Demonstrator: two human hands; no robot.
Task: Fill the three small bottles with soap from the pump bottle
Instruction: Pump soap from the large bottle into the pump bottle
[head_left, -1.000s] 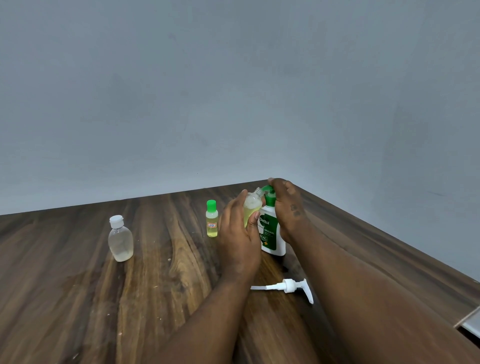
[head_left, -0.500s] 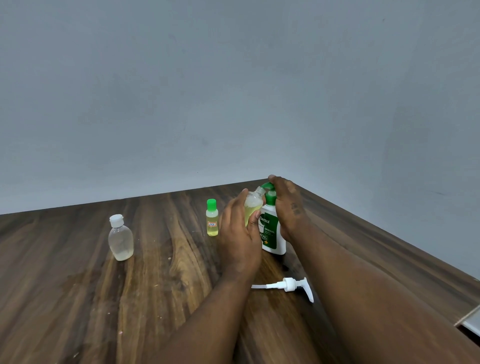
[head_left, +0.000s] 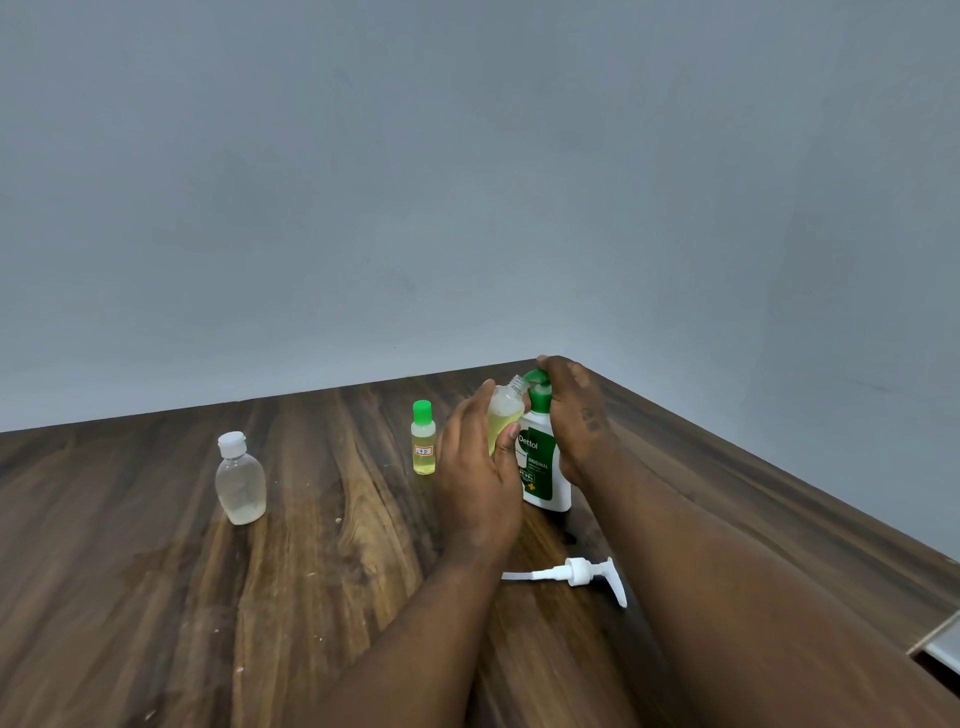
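Observation:
My left hand (head_left: 478, 483) grips a small clear bottle (head_left: 505, 413) partly full of yellow liquid, tilted with its open neck toward the right. The white and green pump bottle (head_left: 543, 478) stands upright just behind it, its pump removed. My right hand (head_left: 576, 415) curls over that bottle's top, fingertips pinching what looks like a green cap (head_left: 533, 376) next to the open neck. A small green-capped bottle (head_left: 423, 441) of yellow liquid stands to the left. Further left stands a clear bottle with a white cap (head_left: 240, 483).
The white pump head (head_left: 576, 571) with its tube lies flat on the wooden table (head_left: 156, 597) between my forearms. A grey wall rises behind the table's far edge, and the table's right edge (head_left: 779, 486) runs diagonally past my right arm.
Almost nothing differs: both hands stay at the pump bottle's top with the tilted small bottle. The standing bottles and the pump head have not moved.

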